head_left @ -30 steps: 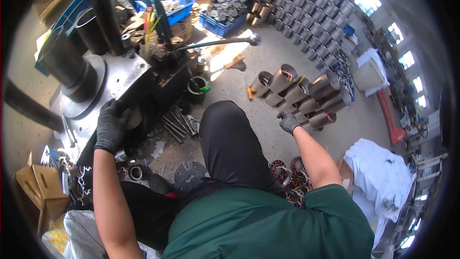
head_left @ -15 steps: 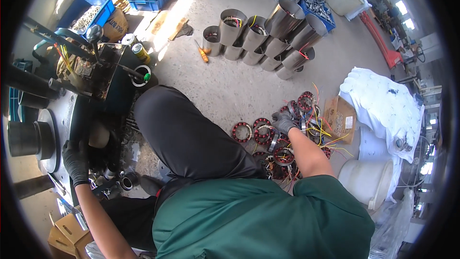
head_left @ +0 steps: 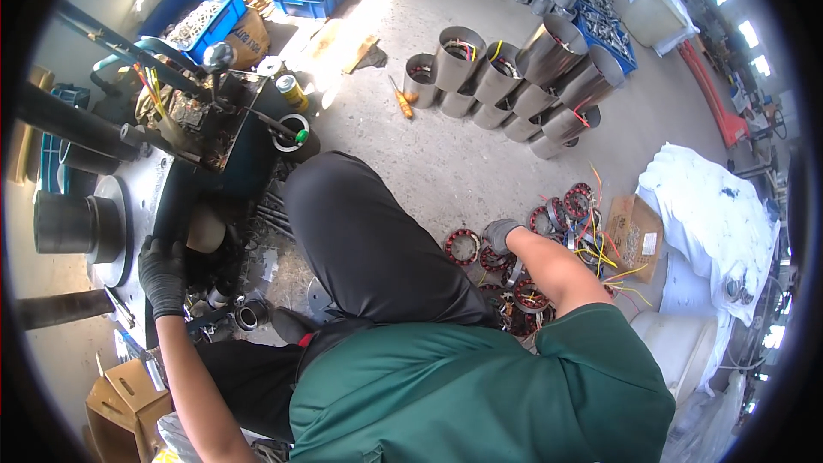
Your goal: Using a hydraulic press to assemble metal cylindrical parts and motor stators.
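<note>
My right hand (head_left: 500, 237), in a dark grey glove, reaches down over a wire-wound ring (head_left: 492, 259) with red parts, which looks like a motor stator. The hand covers part of the ring, and its fingertips are hidden, so the grip cannot be made out. Just left of it lies another stator (head_left: 463, 246), flat on the floor. More stators (head_left: 531, 293) with loose yellow and red leads lie heaped around my right forearm. My gloved left hand (head_left: 161, 274) rests on the edge of the metal machine table (head_left: 153, 197), its fingers laid along it, holding nothing visible.
Steel cylinders (head_left: 493, 81), some with wired rings inside, stand stacked ahead. An orange-handled screwdriver (head_left: 403, 103) lies beside them. A cardboard box (head_left: 633, 236) and a white-covered pile (head_left: 707, 206) stand at right. Blue crates (head_left: 206, 13) of parts sit at the far left.
My right hand has moved left across the heap, from the stators near the wires to one beside the leftmost ring. My left hand stays on the table edge. The whole view has shifted slightly.
</note>
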The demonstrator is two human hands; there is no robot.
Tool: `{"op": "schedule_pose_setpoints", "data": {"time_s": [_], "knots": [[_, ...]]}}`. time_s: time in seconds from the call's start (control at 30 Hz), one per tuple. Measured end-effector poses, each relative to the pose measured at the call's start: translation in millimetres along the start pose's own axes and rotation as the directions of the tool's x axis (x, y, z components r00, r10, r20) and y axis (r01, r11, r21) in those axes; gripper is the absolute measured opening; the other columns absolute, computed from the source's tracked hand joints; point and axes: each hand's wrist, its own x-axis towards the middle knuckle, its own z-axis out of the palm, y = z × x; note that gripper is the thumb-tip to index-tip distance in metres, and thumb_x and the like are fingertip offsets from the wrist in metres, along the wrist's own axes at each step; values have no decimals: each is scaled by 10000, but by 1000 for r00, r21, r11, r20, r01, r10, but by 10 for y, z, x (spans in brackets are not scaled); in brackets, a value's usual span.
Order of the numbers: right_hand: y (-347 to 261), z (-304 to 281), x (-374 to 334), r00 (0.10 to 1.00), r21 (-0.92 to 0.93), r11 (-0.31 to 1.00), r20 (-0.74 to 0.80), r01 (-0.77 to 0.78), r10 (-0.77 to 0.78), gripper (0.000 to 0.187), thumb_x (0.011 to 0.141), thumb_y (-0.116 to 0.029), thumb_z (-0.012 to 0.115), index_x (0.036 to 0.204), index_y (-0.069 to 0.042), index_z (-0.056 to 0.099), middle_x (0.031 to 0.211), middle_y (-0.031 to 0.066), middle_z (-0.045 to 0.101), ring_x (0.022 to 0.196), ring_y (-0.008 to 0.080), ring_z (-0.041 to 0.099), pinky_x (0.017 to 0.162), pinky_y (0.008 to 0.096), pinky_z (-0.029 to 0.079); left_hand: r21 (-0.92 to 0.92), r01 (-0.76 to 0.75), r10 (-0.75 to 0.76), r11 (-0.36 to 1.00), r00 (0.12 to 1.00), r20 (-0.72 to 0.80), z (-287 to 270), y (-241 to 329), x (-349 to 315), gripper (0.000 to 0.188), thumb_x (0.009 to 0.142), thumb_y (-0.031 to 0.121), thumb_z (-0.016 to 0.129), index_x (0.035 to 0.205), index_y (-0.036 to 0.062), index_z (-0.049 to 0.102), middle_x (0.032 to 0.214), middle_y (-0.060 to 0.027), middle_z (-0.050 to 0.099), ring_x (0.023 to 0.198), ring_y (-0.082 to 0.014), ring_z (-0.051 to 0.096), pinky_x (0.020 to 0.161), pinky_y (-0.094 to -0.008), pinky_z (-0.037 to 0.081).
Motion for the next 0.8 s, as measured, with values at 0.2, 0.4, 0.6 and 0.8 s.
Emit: {"op": "schedule_pose_setpoints", "data": {"time_s": [0.2,0.4,0.6,0.8], "knots": [[-188,-1490,-229,902,239,971,-412,-27,127,343,706,-202,690,999,-30,733,1009,261,725,971,423,707,837,489,563,-16,78,-78,997,997,-28,-84,-17,55,388,883,359,710,1036,3,680,1010,-236,700,997,-443,662,886,-538,527],[-907,-3206,-20,601,319,912,-792,259,106,376,748,-217,721,1024,29,650,928,277,704,892,413,708,823,465,562,-170,108,-115,980,993,-36,-142,-69,22,362,872,334,739,1031,10,710,1072,-236,691,1051,-427,639,942,-507,510],[-2718,-4534,-444,654,411,675,-742,613,-143,321,808,-90,723,1088,14,607,955,115,687,812,190,708,679,336,607,-541,-5,-109,841,978,-179,-91,-105,-113,273,895,233,739,1046,6,721,971,-218,704,926,-389,675,877,-452,534],[-4203,-4790,-767,482,370,317,-749,873,-454,547,729,3,696,1271,-5,624,1069,89,718,1007,203,671,930,342,534,-975,81,23,205,996,88,-168,-10,-180,530,979,251,724,1427,33,545,1194,-145,706,1124,-227,663,997,-389,522]]}}
